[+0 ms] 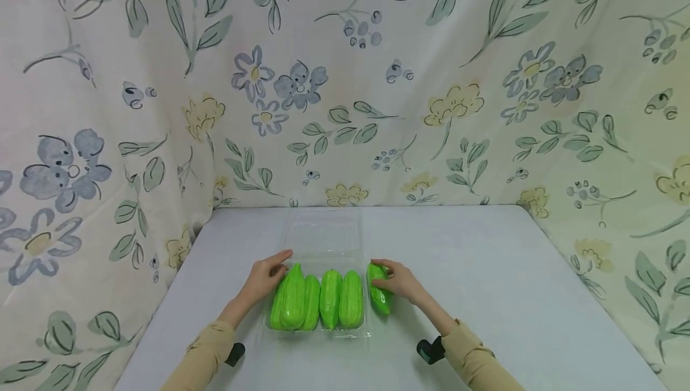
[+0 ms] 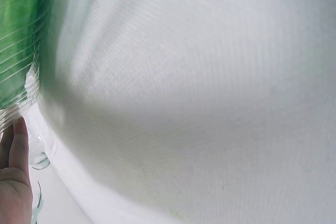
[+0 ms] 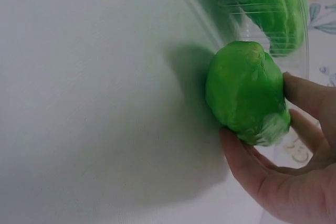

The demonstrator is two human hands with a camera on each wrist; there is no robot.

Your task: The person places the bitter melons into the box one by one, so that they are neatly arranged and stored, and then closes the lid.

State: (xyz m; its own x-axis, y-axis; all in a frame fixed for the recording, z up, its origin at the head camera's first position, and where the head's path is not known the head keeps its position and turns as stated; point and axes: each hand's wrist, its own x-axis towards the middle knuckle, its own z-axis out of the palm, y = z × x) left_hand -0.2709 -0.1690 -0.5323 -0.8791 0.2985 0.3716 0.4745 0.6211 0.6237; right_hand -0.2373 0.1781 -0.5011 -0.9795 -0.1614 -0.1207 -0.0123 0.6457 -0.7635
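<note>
A clear plastic clamshell box [image 1: 369,323] lies on the table with several bright green, ridged, gourd-like vegetables [image 1: 351,299] side by side in it. My left hand [image 1: 264,276] holds the box at its far left corner; in the left wrist view its fingers [image 2: 19,145] touch the ribbed outer wall. Just right of the box, my right hand [image 1: 400,280] grips another green gourd-like vegetable [image 1: 380,298]. The right wrist view shows this vegetable [image 3: 244,90] end on, shiny with clear wrap, between thumb and fingers and beside the box wall.
The box's transparent lid [image 1: 322,232] is folded back flat behind it on the white table [image 1: 463,259]. A floral curtain [image 1: 345,109] hangs behind and along both sides of the table. Dark wrist devices [image 1: 431,350] sit by the beige sleeves.
</note>
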